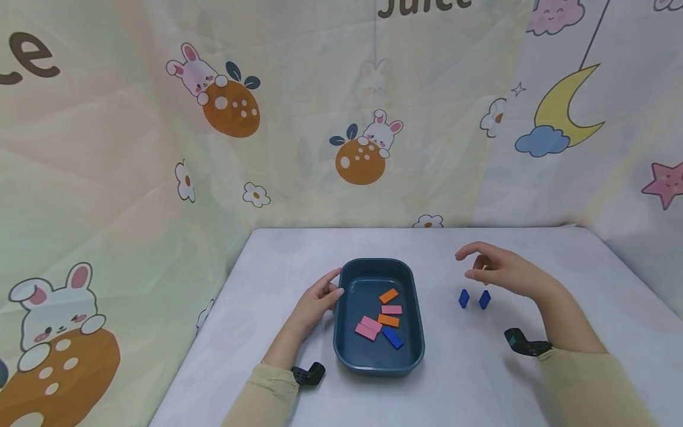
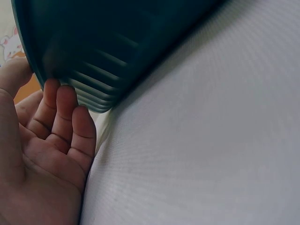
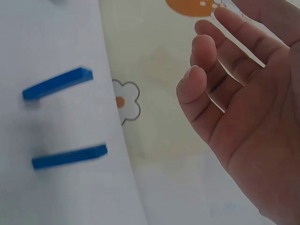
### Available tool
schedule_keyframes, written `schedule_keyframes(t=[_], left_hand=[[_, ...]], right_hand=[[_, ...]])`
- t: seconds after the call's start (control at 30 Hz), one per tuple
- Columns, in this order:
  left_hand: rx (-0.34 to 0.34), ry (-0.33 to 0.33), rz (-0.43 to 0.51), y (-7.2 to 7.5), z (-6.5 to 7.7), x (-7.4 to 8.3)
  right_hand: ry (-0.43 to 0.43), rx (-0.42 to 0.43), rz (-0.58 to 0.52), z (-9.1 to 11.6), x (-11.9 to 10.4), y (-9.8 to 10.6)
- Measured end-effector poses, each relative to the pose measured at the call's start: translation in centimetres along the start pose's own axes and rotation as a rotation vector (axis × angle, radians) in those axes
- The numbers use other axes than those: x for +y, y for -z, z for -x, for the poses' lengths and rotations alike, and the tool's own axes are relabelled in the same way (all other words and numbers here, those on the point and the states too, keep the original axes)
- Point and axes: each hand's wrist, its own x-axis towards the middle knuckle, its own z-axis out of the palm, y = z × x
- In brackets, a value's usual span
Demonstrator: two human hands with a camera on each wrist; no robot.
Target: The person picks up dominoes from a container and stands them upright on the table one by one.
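Observation:
A dark blue-green rectangular tray point(image 1: 341, 347) stands on the table, its ribbed side point(image 2: 101, 75) showing in the left wrist view. My left hand point(image 1: 319, 301) holds the tray's left rim, thumb at the edge and fingers along the outer wall. Inside lie two orange blocks point(image 1: 388, 320), three pink blocks point(image 1: 366, 331) and a blue block point(image 1: 392, 338), all small and flat. Right of the tray, two blue blocks point(image 1: 464, 298) stand on edge, a short gap between them. Just above them hovers my right hand point(image 1: 504, 270), fingers loosely bent and nothing in its grasp.
A white cloth covers the table point(image 1: 453, 379). Behind it and on both sides hang printed curtains point(image 1: 299, 118) with rabbits, oranges and flowers. A black wrist device point(image 1: 525, 344) sits on the right wrist, another point(image 1: 309, 375) on the left.

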Motion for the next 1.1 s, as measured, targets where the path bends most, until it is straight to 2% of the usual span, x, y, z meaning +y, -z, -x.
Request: schedule_keyframes(t=[0.4,0.7,1.1], left_hand=[[-0.007,-0.002,0.02,-0.2,-0.1,0.2],[-0.009,-0.006,0.009,-0.1,-0.2,0.1],[-0.005,0.001,0.018,0.1,-0.2,-0.2]], right_hand=[[0.063,-0.076,-0.037,-3.7,-2.3,-1.9],[0.058,-0.151,-0.058,-5.9,-4.9,-3.5],[0.083,-0.271,-0.088,-8.4,-6.7,-6.4]])
